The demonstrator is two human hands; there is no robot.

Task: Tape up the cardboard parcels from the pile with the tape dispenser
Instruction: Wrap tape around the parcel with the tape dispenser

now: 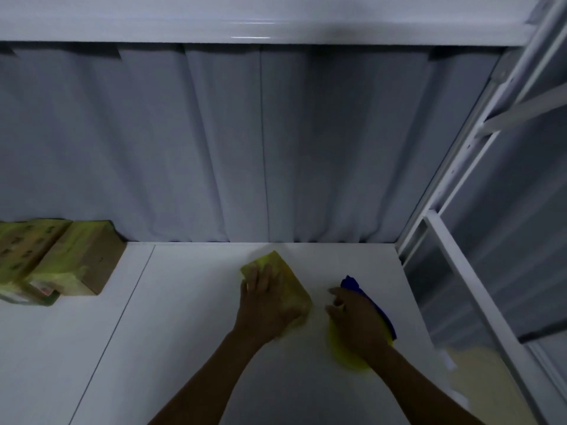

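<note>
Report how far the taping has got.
Done, apparently: two parcels at far left carry yellowish tape. In hand: the left hand presses flat on a third parcel while the right hand grips the tape dispenser. Left: no untaped pile shows clearly, so I cannot tell.

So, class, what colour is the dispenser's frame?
The dispenser frame is blue, seen in the head view.

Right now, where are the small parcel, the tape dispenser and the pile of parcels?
small parcel [296, 291]: head view, on its bare top face.
tape dispenser [351, 284]: head view, on its blue front end.
pile of parcels [70, 259]: head view, on the nearest parcel's top.
</note>
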